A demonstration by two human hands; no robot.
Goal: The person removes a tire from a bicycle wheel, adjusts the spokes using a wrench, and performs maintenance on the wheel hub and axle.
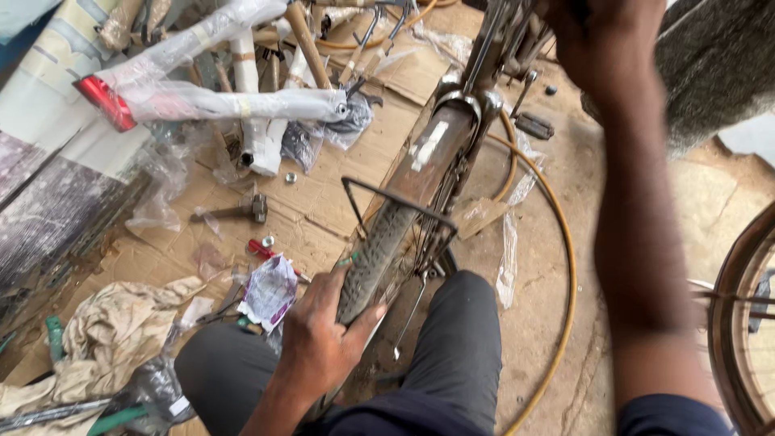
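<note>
The bicycle wheel [379, 250] runs lengthwise away from the person, between the knees. The left hand [319, 339] clasps its near tyre end; the right hand [601, 40] reaches the far frame, its grip impossible to tell.

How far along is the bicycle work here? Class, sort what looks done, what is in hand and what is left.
Looks done: the tyre sits on the rear wheel under the mudguard. In hand: the left hand grips the tyre, and the right hand reaches up toward the frame. Left, apparently: loose nuts and a hammer lie on the cardboard, and a wrapped frame stays unassembled.
</note>
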